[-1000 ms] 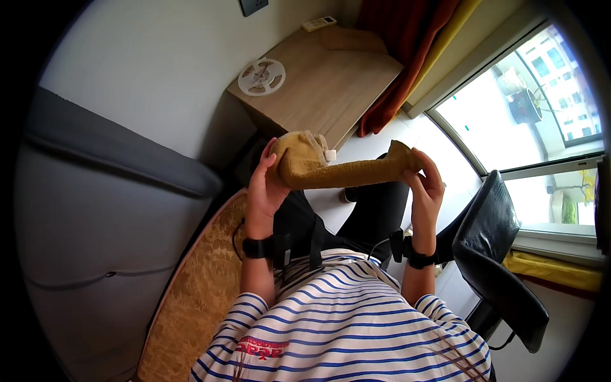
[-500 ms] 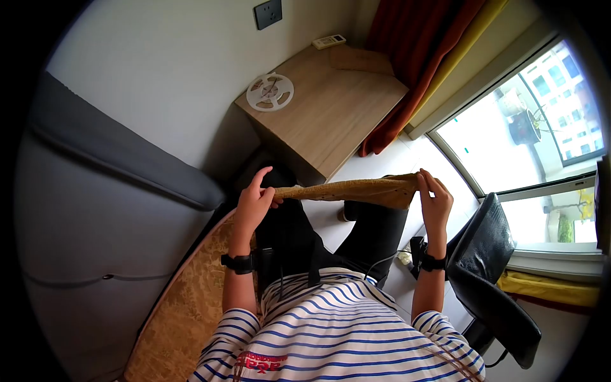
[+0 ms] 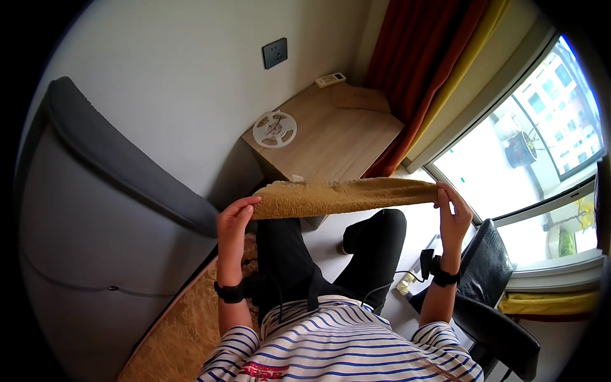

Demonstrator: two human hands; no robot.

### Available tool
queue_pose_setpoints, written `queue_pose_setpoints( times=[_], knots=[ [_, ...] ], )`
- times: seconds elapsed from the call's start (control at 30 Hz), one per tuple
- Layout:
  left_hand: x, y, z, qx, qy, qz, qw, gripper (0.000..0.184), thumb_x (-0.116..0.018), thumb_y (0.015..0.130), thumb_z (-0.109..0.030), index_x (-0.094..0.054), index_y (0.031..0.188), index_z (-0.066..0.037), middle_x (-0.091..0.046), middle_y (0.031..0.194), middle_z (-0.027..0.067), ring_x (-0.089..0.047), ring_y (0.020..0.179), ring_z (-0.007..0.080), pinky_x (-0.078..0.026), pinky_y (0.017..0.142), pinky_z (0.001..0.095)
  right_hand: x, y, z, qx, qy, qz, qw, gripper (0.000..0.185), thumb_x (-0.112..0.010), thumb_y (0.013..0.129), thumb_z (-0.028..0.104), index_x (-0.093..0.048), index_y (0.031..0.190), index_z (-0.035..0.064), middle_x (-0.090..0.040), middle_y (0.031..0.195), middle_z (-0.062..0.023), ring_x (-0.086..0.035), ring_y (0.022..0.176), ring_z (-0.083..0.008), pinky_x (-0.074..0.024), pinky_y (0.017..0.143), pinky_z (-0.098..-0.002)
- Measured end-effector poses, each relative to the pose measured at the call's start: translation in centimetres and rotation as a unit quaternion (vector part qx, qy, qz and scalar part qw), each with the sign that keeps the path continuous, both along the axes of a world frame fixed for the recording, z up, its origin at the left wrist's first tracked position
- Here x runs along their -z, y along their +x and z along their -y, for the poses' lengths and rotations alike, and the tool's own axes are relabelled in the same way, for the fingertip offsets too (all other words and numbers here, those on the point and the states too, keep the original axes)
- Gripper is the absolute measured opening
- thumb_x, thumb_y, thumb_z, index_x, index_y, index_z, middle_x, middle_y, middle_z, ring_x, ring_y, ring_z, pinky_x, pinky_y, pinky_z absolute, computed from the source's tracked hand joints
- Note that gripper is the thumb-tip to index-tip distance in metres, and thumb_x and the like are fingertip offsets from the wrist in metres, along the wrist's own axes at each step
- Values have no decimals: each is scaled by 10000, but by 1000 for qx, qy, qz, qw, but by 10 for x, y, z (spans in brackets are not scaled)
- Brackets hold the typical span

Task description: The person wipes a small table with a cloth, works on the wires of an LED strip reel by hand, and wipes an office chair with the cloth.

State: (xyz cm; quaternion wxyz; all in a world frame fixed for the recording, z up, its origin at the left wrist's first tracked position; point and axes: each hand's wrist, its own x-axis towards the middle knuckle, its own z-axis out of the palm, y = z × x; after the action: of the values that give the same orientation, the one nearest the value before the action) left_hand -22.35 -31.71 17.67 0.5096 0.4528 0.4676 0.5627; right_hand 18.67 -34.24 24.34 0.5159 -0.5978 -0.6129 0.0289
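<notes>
A brown, fuzzy towel (image 3: 344,197) is stretched sideways between my two hands, above my knees. Its left end is pinched between the thumb and fingers of my left hand (image 3: 234,219). At the other end, the fingertips of my right hand (image 3: 452,213) grip the corner. The cloth looks folded lengthwise, and its far edge is ragged or uneven. Black straps circle both wrists.
Ahead stands a wooden cabinet (image 3: 337,140) with a white plastic reel (image 3: 275,130) and a remote control (image 3: 330,80) on it. A grey padded headboard (image 3: 127,165) rises at left beside a patterned bed (image 3: 184,325). A black chair (image 3: 487,274) stands at right.
The towel is raised and spread wider, showing more of its face. My hands have moved further apart, and the left fingers have closed onto the towel's end. The view has tilted upward.
</notes>
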Motion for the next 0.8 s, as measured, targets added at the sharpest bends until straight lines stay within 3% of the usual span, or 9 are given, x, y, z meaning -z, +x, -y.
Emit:
queue_pose_setpoints(
  times=[0.07, 0.2, 0.3, 0.37, 0.47, 0.53, 0.57, 0.7, 0.8],
  knots=[
    [-2, -2, 3, 3, 0, -2, 1000, 206, -561, 935, -60, -686, 1086, 6, -676, 1004, 16, -579, 898, 43, -439, 803, 177, -16, -7, 9, -39, 22, 179, 983, 109, -687, 837, 37, -710, 937, 0, -662, 720, -84, -611, 605, -170, -470, 572, -275],
    [9, -3, -2, -3, -5, 1, 1000, 200, -599, 936, -89, -674, 1095, 6, -678, 1002, 16, -584, 893, 45, -457, 819, 193, -7, -8, -3, -110, 20, 253, 961, 77, -706, 816, 88, -694, 867, 31, -648, 688, -72, -609, 594, -210, -481, 580, -308],
    [13, 4, -25, 0, -19, -9, 1000, 207, -624, 930, -107, -672, 1097, 6, -674, 983, 9, -585, 877, 40, -458, 817, 192, 13, -1, -32, -118, -112, 121, 979, 104, -665, 870, 99, -692, 922, 12, -695, 762, -91, -684, 620, -161, -521, 571, -272],
    [10, 12, -53, 0, -22, -14, 1000, 210, -634, 926, -114, -672, 1094, 6, -670, 971, 4, -583, 866, 36, -456, 809, 187, 17, 0, -62, -109, -99, 114, 983, 133, -640, 890, 92, -690, 970, -2, -711, 809, -95, -697, 637, -172, -521, 565, -248],
    [-9, 18, -89, 13, 37, -21, 999, 211, -644, 922, -122, -675, 1086, 7, -663, 957, -6, -572, 849, 26, -446, 789, 178, -2, -8, -99, -95, -105, -75, 987, 164, -603, 930, 95, -677, 1039, -2, -710, 815, -74, -704, 707, -134, -520, 592, -217],
    [-41, 18, -98, -15, 102, 0, 995, 212, -643, 924, -127, -675, 1080, 13, -661, 957, -5, -561, 854, 24, -432, 779, 173, -22, -2, -109, -93, -40, -110, 989, 181, -585, 951, 107, -665, 1070, -2, -701, 820, -68, -697, 711, -129, -515, 586, -213],
    [-57, 17, -96, -38, 99, 9, 994, 212, -639, 926, -127, -676, 1076, 18, -660, 959, -2, -558, 858, 29, -429, 788, 174, -32, 3, -107, -100, -40, -136, 985, 224, -549, 976, 127, -631, 1141, -1, -688, 923, -83, -693, 724, -145, -504, 589, -222],
    [-73, 10, -94, -47, 135, 62, 988, 206, -629, 926, -107, -671, 1085, 17, -666, 961, 15, -591, 904, 56, -450, 840, 187, -60, 3, -80, -89, -31, -154, 983, 270, -548, 972, 106, -594, 1216, 0, -716, 872, -108, -687, 663, -126, -488, 531, -201],
    [-70, 8, -86, -17, 110, 23, 994, 208, -619, 930, -104, -665, 1098, 10, -668, 975, 19, -602, 932, 64, -455, 859, 192, -55, 5, -61, -115, -49, -158, 980, 237, -533, 980, 111, -627, 1148, -28, -710, 877, -117, -693, 672, -141, -494, 526, -206]
  ],
)
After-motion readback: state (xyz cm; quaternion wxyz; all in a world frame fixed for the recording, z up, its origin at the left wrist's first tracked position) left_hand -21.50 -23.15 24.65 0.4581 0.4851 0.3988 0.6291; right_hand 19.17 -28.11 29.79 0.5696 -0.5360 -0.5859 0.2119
